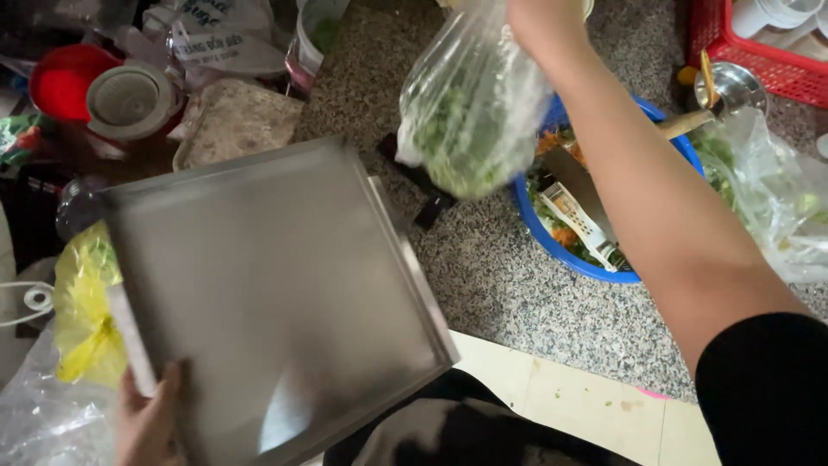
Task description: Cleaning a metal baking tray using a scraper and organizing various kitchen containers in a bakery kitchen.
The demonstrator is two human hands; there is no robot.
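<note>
The right arm [655, 198] is bare from wrist to past the elbow, where a black sleeve [763, 388] begins at four o'clock, and dark trousers [457, 427] show at six o'clock beside the bare left hand [151, 418].

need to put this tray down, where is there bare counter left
Bare granite counter lies between the steel tray and the blue bowl, down to the counter's front edge. A narrower strip runs behind the tray, by the small black object. The left side is crowded: red cup, strainer, bags.
</note>
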